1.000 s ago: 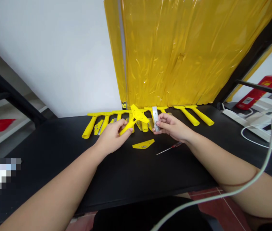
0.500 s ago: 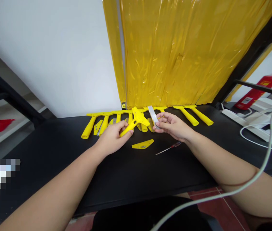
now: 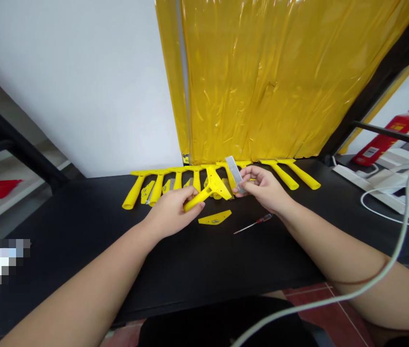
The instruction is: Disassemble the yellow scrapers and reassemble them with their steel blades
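Observation:
My left hand (image 3: 175, 209) is wrapped round the grip of a yellow scraper handle (image 3: 214, 184), its wide head pointing up and to the right. Between the thumb and fingers of my right hand (image 3: 258, 185) is a flat metal blade (image 3: 234, 169), held upright just right of the scraper head and apart from it. Below them on the black tabletop lies a yellow clamp plate (image 3: 214, 218) with small metal screws on it. A screwdriver (image 3: 253, 224) with a dark red handle rests beneath my right hand.
More yellow scraper handles (image 3: 132, 193) stand in a row along the back, several with plates and blades between them. Two others (image 3: 284, 174) lie at the right. A red bottle (image 3: 388, 137), white power strips (image 3: 374, 183) and a pale cable (image 3: 367, 291) are on the right side.
The scraper handle in my left hand has turned and shifted slightly right and down. The blade in my right hand has moved a little right, showing more of its flat face.

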Motion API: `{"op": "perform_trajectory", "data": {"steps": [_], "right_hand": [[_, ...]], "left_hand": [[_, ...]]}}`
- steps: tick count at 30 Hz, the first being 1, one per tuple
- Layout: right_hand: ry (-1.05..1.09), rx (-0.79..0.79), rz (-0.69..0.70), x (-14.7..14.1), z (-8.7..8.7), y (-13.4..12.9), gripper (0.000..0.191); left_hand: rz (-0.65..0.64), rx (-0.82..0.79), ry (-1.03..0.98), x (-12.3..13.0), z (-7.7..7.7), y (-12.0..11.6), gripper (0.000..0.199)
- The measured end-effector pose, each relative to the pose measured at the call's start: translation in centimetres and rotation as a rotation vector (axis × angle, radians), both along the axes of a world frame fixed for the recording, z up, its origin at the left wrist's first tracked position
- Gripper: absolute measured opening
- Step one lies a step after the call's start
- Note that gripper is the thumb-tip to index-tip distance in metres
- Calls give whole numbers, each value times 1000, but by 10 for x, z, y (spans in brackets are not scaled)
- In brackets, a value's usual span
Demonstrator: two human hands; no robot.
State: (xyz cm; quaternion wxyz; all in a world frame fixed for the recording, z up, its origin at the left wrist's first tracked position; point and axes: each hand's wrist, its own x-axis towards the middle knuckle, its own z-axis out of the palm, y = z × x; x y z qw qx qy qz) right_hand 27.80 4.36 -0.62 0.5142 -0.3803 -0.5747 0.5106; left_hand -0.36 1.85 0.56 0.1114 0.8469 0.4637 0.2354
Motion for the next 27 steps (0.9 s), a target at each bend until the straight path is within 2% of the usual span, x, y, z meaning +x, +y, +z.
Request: {"op": "perform_trajectory", "data": {"steps": [4, 11, 18, 27], "right_hand": [[-63, 101, -14, -3, -2, -4, 30], [-322, 433, -31, 0, -5, -2, 10], [-268, 289, -26, 0, -6, -3, 22], [-308, 157, 120, -2, -8, -5, 32]], "left_hand": [[-57, 30, -17, 3, -2, -4, 21], [-76, 18, -4, 2, -3, -3, 19], [-94, 9, -8, 3, 0, -4, 18], [-109, 7, 16, 3, -2, -4, 18]]}}
